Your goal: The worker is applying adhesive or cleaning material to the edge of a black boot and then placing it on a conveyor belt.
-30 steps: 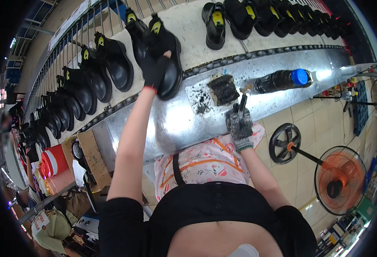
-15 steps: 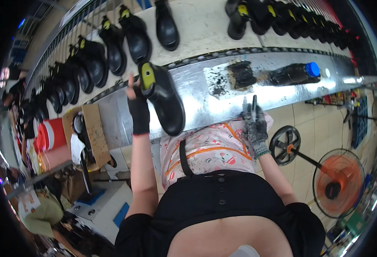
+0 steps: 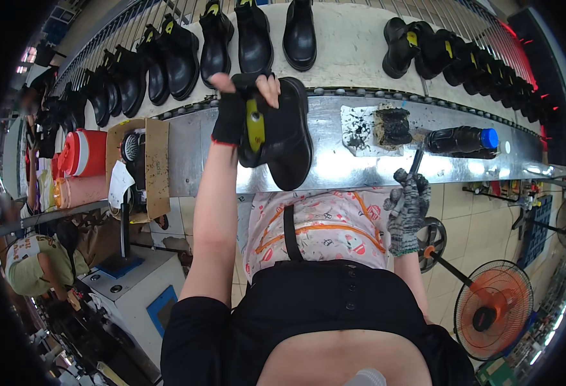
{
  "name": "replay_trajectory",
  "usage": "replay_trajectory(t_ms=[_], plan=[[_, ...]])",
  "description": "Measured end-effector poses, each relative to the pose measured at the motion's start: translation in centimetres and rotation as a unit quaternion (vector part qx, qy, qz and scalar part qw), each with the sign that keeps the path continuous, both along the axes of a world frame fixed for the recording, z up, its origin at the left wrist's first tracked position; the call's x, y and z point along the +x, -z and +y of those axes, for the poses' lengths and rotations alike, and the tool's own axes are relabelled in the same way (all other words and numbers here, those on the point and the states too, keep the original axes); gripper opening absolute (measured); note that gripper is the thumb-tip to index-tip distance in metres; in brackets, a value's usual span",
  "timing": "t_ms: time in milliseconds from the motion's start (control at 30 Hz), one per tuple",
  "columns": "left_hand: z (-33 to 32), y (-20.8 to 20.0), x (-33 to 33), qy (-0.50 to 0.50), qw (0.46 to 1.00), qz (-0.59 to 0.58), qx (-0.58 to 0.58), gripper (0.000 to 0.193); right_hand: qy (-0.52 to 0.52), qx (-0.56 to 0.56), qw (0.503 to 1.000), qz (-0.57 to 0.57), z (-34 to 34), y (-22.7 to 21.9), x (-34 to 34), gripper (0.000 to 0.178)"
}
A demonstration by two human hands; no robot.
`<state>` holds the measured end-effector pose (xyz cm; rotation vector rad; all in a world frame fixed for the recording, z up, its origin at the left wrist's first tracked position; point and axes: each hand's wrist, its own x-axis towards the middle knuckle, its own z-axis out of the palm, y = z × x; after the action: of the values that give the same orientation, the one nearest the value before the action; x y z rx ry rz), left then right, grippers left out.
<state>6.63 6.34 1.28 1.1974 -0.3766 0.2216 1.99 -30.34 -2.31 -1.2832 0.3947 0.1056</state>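
Observation:
A black ankle boot (image 3: pixel 291 151) hangs tilted over the near side of the metal bench, its yellow-green patch turned toward my left hand. My left hand (image 3: pixel 231 114), in a black fingerless glove, is closed round the upper part of the boot. My right hand (image 3: pixel 408 209) wears a mottled grey knit glove and grips a slim dark pen-like tool (image 3: pixel 417 159), tip upward, in front of the bench edge. Whether that tool is a brush or a pen cannot be made out. Beyond it lies a black-stained pad (image 3: pixel 392 127) on a smeared white sheet (image 3: pixel 358 132).
Black boots (image 3: pixel 254 42) stand in rows on the pale conveyor (image 3: pixel 350 48) behind the metal bench (image 3: pixel 334 168). A dark bottle with a blue cap (image 3: pixel 460 140) lies at the right. A cardboard box (image 3: pixel 157 170) sits at the left; an orange fan (image 3: pixel 494 309) stands lower right.
My left hand has turned the boot, and its fingers now wrap over the upper. My right hand has risen slightly with the tool. The whole view has shifted a little.

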Motion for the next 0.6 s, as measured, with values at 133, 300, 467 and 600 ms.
replay_trajectory(t_ms=[133, 300, 467, 600], plan=[[-1.9, -1.9, -2.2, 0.048, 0.993, -0.099, 0.05, 0.101, -0.152, 0.135, 0.979, -0.033, 1.3, -6.4, 1.5, 0.037], [-3.3, -3.6, -3.1, 0.075, 0.984, -0.116, 0.116, 0.097, -0.46, -0.224, 0.843, -0.168, 2.3, -11.4, 3.7, 0.045], [-3.8, -3.9, -3.4, 0.093, 0.983, -0.117, 0.108, 0.095, -0.507, -0.393, 0.648, -0.411, 3.9, -14.1, 5.0, 0.039], [-4.2, -4.4, -3.7, 0.09, 0.986, -0.096, 0.105, 0.092, -0.52, -0.435, 0.596, -0.43, 4.3, -14.9, 5.3, 0.048]])
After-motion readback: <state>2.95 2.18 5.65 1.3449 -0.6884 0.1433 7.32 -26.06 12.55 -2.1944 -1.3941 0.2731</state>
